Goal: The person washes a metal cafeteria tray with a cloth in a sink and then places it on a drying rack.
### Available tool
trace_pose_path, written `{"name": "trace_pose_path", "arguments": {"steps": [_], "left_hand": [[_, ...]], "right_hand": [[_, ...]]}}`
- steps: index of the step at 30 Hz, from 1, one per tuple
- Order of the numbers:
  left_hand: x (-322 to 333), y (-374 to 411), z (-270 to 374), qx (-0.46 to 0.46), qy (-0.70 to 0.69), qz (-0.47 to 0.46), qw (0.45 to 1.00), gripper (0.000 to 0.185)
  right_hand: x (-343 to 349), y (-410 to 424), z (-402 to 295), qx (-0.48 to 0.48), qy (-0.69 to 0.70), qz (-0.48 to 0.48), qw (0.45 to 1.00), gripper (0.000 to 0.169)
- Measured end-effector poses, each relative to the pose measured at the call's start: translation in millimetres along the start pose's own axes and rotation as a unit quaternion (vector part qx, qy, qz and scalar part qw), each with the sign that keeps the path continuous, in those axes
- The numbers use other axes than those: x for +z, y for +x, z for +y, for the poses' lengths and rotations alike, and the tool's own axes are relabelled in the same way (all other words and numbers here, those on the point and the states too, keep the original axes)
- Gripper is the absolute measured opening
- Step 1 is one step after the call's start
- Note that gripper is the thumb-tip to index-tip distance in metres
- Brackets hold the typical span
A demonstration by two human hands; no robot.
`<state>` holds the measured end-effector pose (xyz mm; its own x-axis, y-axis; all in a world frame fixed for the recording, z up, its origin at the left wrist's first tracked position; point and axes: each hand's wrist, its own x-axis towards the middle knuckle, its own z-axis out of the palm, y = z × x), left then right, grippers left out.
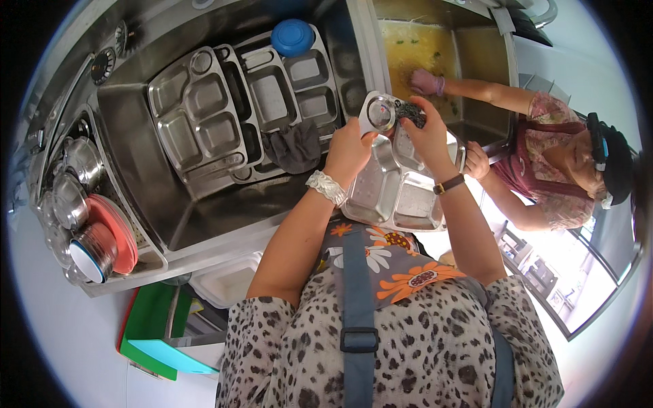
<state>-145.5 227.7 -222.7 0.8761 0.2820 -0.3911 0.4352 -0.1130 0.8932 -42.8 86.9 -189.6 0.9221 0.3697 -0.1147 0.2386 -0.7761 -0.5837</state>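
A stainless-steel compartment tray (371, 173) is tilted up in front of my apron. My left hand (349, 153) grips its left edge near the round cup recess. Pinched between the fingers of my right hand (431, 135) is a dark steel-wool scrubber (411, 114), pressed against the tray's upper part beside that recess. A co-worker's bare hand (476, 161) is at the tray's right edge; whether it touches the tray I cannot tell. More compartment trays (196, 109) lie overlapping in the steel sink to the left, with a grey cloth (295, 148) draped over their near edge.
A blue bowl (292, 37) sits on the sink's trays. The co-worker's gloved hand (427, 82) is in the right sink's yellowish water (416, 51). Steel bowls (71, 200), pink plates (118, 234) and a cup crowd the left drainboard. A white tub (224, 280) stands below.
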Motion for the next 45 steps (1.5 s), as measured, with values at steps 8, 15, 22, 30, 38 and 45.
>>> {"name": "trace_pose_path", "arguments": {"steps": [8,15,22,30,38,45], "left_hand": [[-6.3,-0.7,3.4,0.001,-0.002,-0.015,1.0,0.028],[-6.8,-0.5,7.8,-0.019,0.031,-0.037,0.999,0.029],[-3.6,-0.7,7.3,0.002,0.023,-0.005,1.0,0.026],[-1.5,-3.5,-2.2,0.028,0.008,-0.005,1.0,0.028],[-6.8,-3.9,7.6,-0.076,0.006,-0.053,0.996,0.03],[3.7,-8.9,0.7,-0.019,0.002,-0.012,1.0,0.029]], "right_hand": [[-4.3,18.0,6.8,-0.067,-0.06,-0.039,0.995,0.018],[8.4,28.6,9.7,-0.113,-0.057,-0.01,0.992,0.013],[13.7,30.5,1.4,-0.117,-0.116,-0.03,0.986,0.009],[16.9,36.3,-0.8,-0.115,-0.155,-0.041,0.98,0.009],[14.2,-1.7,-4.9,-0.135,-0.059,-0.034,0.989,0.012],[12.9,8.5,-0.7,-0.099,-0.07,-0.023,0.992,0.009]]}}
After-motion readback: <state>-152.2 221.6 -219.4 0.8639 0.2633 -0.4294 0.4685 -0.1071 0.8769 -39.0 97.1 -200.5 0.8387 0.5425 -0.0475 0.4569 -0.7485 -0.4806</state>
